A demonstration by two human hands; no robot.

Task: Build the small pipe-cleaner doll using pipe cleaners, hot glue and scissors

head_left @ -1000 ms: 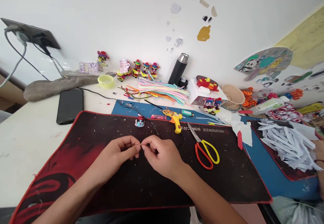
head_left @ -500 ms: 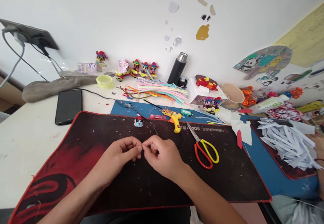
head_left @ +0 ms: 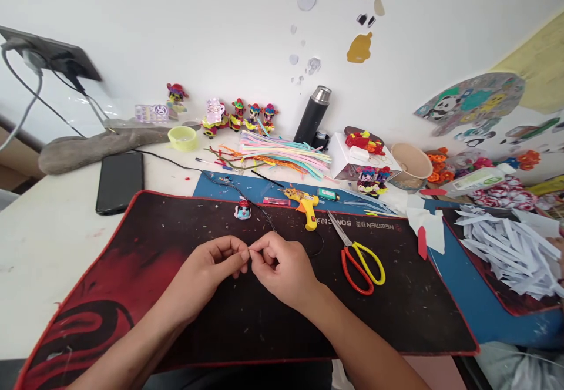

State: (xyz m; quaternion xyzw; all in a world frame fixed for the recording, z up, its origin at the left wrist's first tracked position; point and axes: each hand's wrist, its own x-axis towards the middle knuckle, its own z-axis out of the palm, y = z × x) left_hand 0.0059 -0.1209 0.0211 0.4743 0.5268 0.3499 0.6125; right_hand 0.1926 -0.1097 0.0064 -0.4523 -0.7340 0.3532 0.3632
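My left hand point(head_left: 222, 261) and my right hand point(head_left: 279, 266) meet fingertip to fingertip over the black and red mat point(head_left: 247, 325). Both are closed in a pinch. Whatever lies between the fingertips is too small to make out. Just beyond my hands sits a small blue and red figure point(head_left: 242, 210). A yellow glue gun point(head_left: 307, 207) lies behind my right hand, its dark cord curling on the mat. To the right of that hand, scissors point(head_left: 359, 258) with one red and one yellow handle rest with their blades pointing away from me.
A phone point(head_left: 120, 183) lies at the left. Pastel pipe cleaners point(head_left: 282, 154), a black flask point(head_left: 312, 114) and a white box point(head_left: 348, 158) stand along the wall. White paper strips point(head_left: 511, 249) are piled at the right, near part of another person's hand.
The view has shifted slightly, so the objects at the right appear farther right. My hands keep nearly the same pinched pose, fingertips together.
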